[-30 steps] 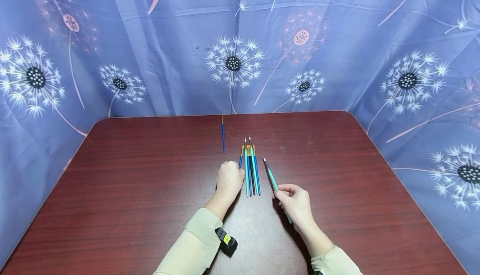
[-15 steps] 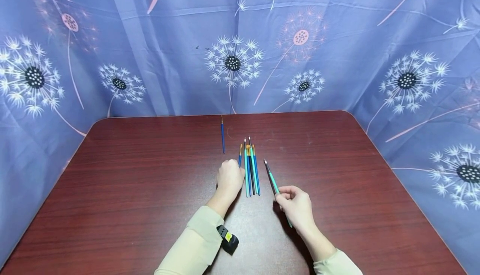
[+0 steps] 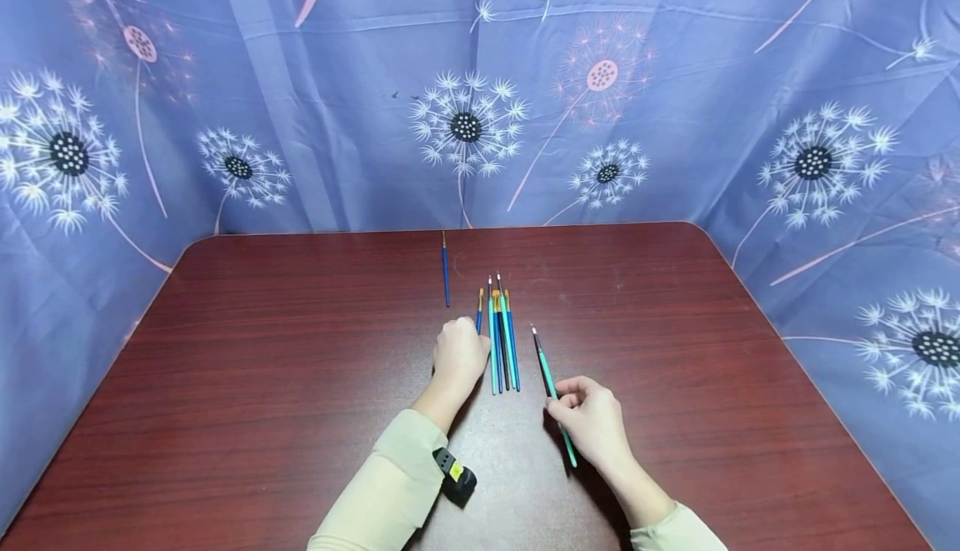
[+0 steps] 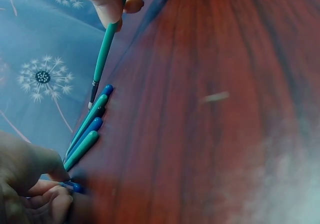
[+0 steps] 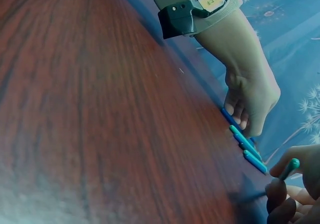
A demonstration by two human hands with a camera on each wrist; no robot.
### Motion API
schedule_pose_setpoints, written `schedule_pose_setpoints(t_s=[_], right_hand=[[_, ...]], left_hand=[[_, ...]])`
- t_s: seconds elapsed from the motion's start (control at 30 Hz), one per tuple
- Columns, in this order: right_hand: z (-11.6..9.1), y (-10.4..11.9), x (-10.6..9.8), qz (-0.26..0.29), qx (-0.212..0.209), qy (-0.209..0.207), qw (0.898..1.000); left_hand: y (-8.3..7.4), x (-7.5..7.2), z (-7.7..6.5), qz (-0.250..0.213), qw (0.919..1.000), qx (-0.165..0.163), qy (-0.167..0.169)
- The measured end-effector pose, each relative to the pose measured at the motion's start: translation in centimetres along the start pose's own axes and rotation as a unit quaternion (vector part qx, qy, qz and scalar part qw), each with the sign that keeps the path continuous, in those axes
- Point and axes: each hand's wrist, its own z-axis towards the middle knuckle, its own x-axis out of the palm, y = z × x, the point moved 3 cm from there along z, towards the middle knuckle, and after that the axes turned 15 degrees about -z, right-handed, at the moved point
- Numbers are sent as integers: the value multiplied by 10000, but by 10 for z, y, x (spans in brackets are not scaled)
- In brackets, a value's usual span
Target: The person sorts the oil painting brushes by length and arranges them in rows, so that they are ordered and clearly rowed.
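My right hand [image 3: 592, 422] pinches a teal paintbrush [image 3: 545, 372] between thumb and fingers, its pale tip pointing away from me. Just left of it, several teal, blue and black paintbrushes [image 3: 507, 343] lie side by side on the table, tips toward the back. At their left side, my left hand [image 3: 459, 355] holds a blue paintbrush [image 3: 479, 322] with an orange tip; the hand hides most of its handle. The left wrist view shows this blue handle's end [image 4: 76, 187] under the curled fingers. In the right wrist view, the teal brush's rounded end [image 5: 295, 163] sticks up from the right hand.
Another blue paintbrush [image 3: 446, 276] lies alone near the table's back edge. The dark red wooden table [image 3: 262, 384] is bordered by a blue curtain [image 3: 345, 117] with dandelion prints. A black wrist device [image 3: 457, 480] sits on the left sleeve.
The right hand has shifted slightly toward me and right, and the teal brush has swung, its near end going left. The left hand is almost still; its blue brush's tip has edged left.
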Motion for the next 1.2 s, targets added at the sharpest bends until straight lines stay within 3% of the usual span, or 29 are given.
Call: schedule_pose_setpoints(t_s=[0.33,0.67,1.2], right_hand=[[1,3,-1,-293,4,265,9992],[2,3,0,-440,-119,376,9983],[1,3,3,-585,-13,465,9972]], left_hand=[[1,0,2,-204,9994,-249,118],[0,-2,1,-425,9989,-210,69],[-1,0,0,-314,9994,-141,-23]])
